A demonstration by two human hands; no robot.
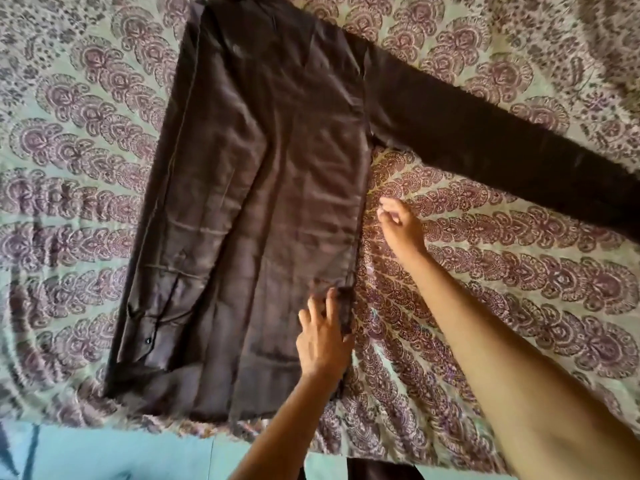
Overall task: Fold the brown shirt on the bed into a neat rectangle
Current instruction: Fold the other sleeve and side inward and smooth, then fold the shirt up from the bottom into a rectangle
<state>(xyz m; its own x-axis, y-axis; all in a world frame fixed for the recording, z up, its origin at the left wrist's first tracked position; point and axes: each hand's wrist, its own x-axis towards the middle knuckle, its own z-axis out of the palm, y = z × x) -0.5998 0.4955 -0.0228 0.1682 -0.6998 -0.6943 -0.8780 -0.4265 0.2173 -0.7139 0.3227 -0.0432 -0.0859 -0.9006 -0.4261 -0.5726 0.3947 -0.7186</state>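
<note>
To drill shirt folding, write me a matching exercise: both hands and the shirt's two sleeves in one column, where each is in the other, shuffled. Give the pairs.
1 left hand
2 right hand
3 folded sleeve
4 outstretched sleeve

A stretched out across the bedspread
B resting on the shirt near its lower edge
C laid along the shirt's body
D beside the shirt's edge, holding nothing

Pairs: 1-B, 2-D, 3-C, 4-A.
</note>
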